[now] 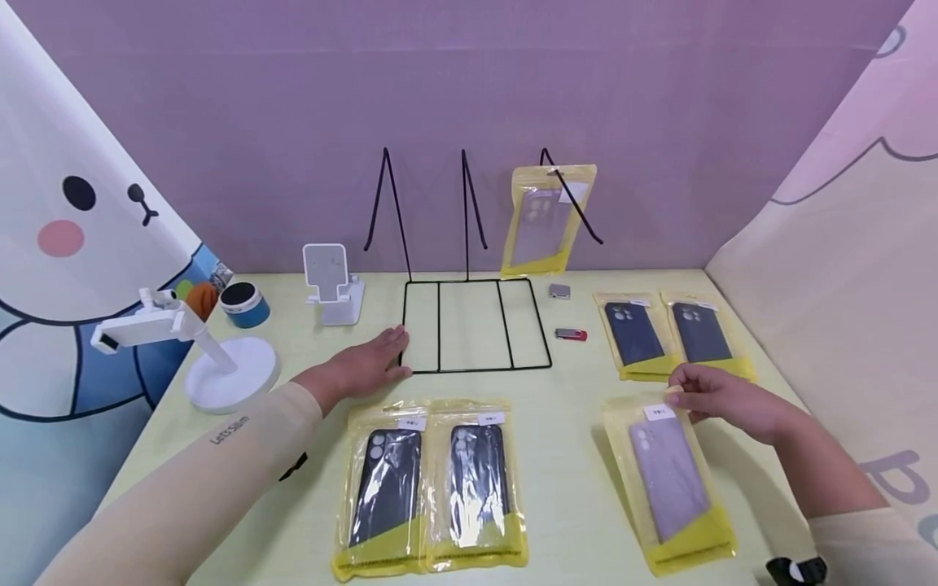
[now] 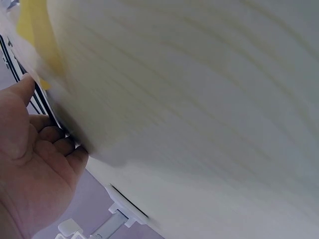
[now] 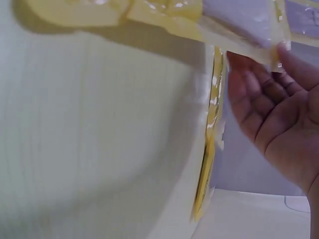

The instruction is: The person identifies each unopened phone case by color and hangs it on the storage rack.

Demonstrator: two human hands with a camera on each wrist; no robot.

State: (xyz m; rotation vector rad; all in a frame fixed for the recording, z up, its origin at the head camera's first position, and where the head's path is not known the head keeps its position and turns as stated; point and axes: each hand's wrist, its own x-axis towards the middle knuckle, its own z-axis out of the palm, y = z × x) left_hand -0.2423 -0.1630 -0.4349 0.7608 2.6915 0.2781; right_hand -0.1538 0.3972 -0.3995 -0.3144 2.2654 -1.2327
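My left hand (image 1: 381, 356) lies flat on the pale yellow table (image 1: 572, 382), fingertips touching the front left corner of a black wire display rack (image 1: 476, 369). The left wrist view shows the same hand (image 2: 37, 159) with its fingers against the rack's wires (image 2: 44, 105). One yellow-edged bag with a lilac phone case (image 1: 545, 220) hangs on the rack's right hook. My right hand (image 1: 677, 393) pinches the top edge of another lilac phone case bag (image 1: 670, 476), which is slightly raised there. In the right wrist view the thumb (image 3: 291, 57) sits on that bag's edge (image 3: 239, 20).
Two bagged black cases (image 1: 384, 488) (image 1: 479, 484) lie side by side near the front. Two bagged dark blue cases (image 1: 633, 335) (image 1: 702, 332) lie at the right. A red USB stick (image 1: 570, 334) and a small silver item (image 1: 560, 290) lie beside the rack. Two white phone stands (image 1: 333, 285) (image 1: 220, 358) stand at the left.
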